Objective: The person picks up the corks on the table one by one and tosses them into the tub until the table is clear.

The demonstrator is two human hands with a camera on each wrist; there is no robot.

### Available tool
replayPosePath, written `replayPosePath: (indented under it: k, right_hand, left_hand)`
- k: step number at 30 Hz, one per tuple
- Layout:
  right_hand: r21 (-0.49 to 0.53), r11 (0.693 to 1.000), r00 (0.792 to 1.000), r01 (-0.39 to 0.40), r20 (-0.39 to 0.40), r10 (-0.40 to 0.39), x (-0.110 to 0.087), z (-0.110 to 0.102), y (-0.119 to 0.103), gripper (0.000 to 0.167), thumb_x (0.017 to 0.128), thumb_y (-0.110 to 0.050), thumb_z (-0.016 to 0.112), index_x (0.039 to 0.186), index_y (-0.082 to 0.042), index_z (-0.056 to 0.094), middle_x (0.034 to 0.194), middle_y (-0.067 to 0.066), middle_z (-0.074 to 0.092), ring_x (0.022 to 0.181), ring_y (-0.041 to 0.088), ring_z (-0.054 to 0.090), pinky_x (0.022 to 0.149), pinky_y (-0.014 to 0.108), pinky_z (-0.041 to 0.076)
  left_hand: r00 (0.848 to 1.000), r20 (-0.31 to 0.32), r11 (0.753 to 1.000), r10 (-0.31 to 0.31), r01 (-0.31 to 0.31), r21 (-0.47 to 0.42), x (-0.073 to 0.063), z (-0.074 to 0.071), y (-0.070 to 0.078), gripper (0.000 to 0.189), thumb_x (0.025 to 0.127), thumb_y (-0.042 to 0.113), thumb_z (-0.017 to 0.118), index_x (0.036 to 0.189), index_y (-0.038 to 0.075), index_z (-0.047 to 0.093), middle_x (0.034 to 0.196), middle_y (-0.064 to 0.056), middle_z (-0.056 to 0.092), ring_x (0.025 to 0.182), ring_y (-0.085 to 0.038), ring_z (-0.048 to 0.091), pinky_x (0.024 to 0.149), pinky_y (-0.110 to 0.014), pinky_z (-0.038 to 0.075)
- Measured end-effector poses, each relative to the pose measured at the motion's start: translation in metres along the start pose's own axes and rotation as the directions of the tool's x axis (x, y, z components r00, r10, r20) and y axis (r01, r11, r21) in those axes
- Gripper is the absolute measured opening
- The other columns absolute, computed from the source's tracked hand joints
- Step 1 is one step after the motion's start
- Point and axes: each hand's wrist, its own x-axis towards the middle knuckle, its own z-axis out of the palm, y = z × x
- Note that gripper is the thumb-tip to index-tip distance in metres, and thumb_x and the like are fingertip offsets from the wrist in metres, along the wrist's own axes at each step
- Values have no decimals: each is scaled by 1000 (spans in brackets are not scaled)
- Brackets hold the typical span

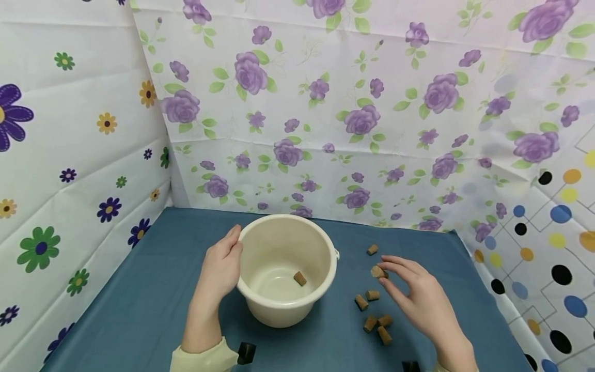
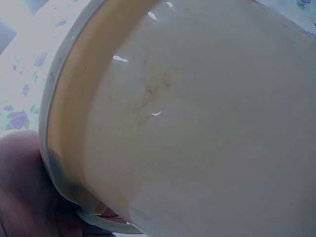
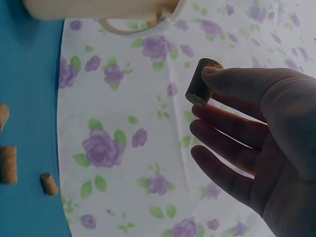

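A cream plastic bucket (image 1: 279, 310) stands upright on the blue cloth, with one cork (image 1: 299, 279) lying inside on its bottom. My left hand (image 1: 222, 271) grips the bucket's left side at the rim. In the left wrist view that hand (image 2: 24, 187) appears beside the rim and the bucket's handle (image 2: 111, 224); its fingertips are mostly hidden. To the right of the bucket, my right hand (image 1: 416, 294) pinches a cork (image 1: 377, 272) between thumb and fingers. The right wrist view shows this cork (image 3: 200, 84) raised, with the other fingers extended below it.
Several loose corks (image 1: 384, 336) lie on the blue cloth (image 1: 334, 341) between the bucket and my right hand. A single cork (image 1: 372, 249) lies farther back. Flowered sheets (image 1: 325, 124) rise behind and at the left; a dotted sheet (image 1: 558, 274) hangs at the right.
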Motion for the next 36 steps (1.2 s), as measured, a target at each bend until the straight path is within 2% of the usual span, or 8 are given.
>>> replayPosePath:
  k: [6,14,18,25,36]
  right_hand:
    - [42,998,998,47,-43,-46,8,0,-11,40,87,-8,90,125,-14,79,136,3,71,121,25,69,85,46,62]
    - [89,992,993,91,-88,-83,18,3,-25,42,86,-6,91,126,-15,79,138,-1,71,124,22,68,94,34,59]
    - [103,989,990,110,-102,-100,23,4,-30,43,86,-6,90,126,-16,79,138,-2,70,124,22,68,93,37,60]
    - [154,982,992,107,-84,-95,29,7,-38,39,90,-10,88,128,-15,78,140,-1,69,127,23,66,96,43,59]
    - [170,980,993,105,-80,-92,29,11,-44,37,92,-10,87,128,-13,78,140,0,70,129,23,65,98,44,59]
  left_hand:
    - [1000,-2,1000,1,-1,3,0,0,-1,51,118,23,37,165,4,37,172,-12,33,161,-30,25,131,-54,19]
    - [1000,8,1000,-1,0,9,-1,0,-1,52,118,23,36,166,4,35,173,-12,31,161,-30,24,131,-54,19]
    - [1000,10,1000,4,-4,10,-1,0,0,52,118,23,36,166,4,35,173,-12,31,161,-30,23,131,-54,19]
    - [1000,8,1000,3,-3,11,-1,0,1,52,118,22,36,166,3,35,173,-12,31,161,-30,24,131,-54,18]
    - [1000,6,1000,8,-8,20,0,0,0,52,117,22,37,165,3,35,172,-13,32,161,-31,25,131,-54,19]
